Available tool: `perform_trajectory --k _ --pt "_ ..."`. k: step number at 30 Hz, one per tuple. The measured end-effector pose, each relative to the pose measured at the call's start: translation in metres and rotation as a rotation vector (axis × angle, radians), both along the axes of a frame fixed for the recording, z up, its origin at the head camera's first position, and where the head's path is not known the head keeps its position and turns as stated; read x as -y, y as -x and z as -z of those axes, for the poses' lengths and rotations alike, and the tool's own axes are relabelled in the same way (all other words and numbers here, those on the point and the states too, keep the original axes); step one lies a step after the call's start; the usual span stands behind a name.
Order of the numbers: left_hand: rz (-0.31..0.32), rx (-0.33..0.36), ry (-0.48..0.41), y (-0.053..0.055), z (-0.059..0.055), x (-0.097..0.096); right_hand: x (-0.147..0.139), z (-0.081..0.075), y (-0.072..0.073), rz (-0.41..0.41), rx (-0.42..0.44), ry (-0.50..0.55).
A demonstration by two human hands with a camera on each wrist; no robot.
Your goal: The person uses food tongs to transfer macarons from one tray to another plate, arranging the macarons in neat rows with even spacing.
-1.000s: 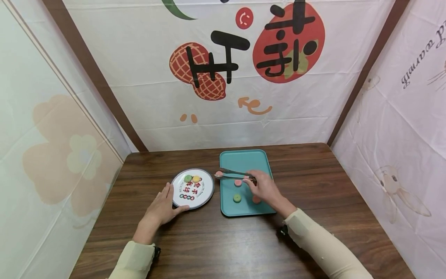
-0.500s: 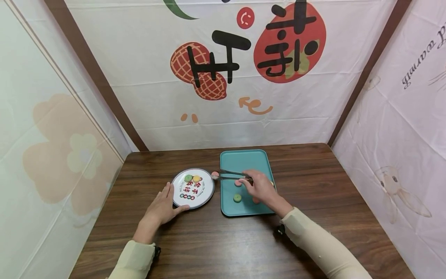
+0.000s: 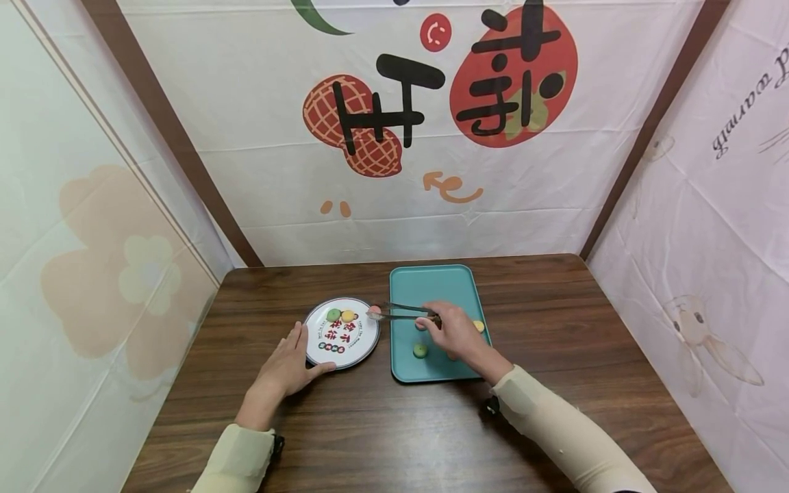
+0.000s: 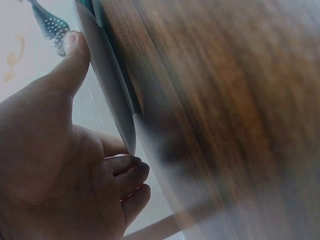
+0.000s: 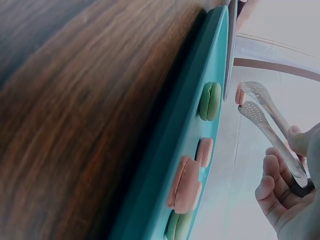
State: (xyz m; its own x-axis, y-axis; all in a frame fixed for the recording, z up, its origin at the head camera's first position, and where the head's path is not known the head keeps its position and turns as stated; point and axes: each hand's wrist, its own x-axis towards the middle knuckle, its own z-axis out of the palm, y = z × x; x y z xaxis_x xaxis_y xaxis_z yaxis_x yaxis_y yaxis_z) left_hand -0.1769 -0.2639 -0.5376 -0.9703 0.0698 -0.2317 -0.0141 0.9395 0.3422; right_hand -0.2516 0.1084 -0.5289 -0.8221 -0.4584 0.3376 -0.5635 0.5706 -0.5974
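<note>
My right hand (image 3: 455,331) grips metal tongs (image 5: 272,117), whose perforated tips pinch a pink macaron (image 5: 240,93). In the head view that macaron overlaps the right rim of a white plate (image 3: 364,346) with printed characters. A green macaron (image 3: 333,315) and a yellow macaron (image 3: 348,315) sit side by side toward the plate's far edge. Spread along the plate's near left rim, my left hand (image 3: 280,366) touches it with thumb and fingers apart. The left wrist view shows the thumb (image 4: 75,60) at the rim and the other fingers relaxed beside it.
Right of the plate lies a teal tray (image 3: 431,281) with several macarons, among them a green macaron (image 3: 420,350) and a yellow macaron (image 3: 479,326); the right hand covers part of it. Both stand on a wooden table (image 3: 394,431), with printed cloth walls (image 3: 277,205) around it.
The right hand has carried the tongs and pink macaron leftward, from over the tray's left edge to the plate's right rim. The left hand has stayed in place.
</note>
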Motion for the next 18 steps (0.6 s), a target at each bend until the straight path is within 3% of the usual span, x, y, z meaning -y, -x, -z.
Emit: perform_trajectory --k 18 --pt "0.008 -0.014 0.001 -0.0012 0.0023 0.0002 0.0084 0.0044 0.0011 -0.036 -0.025 -0.055"
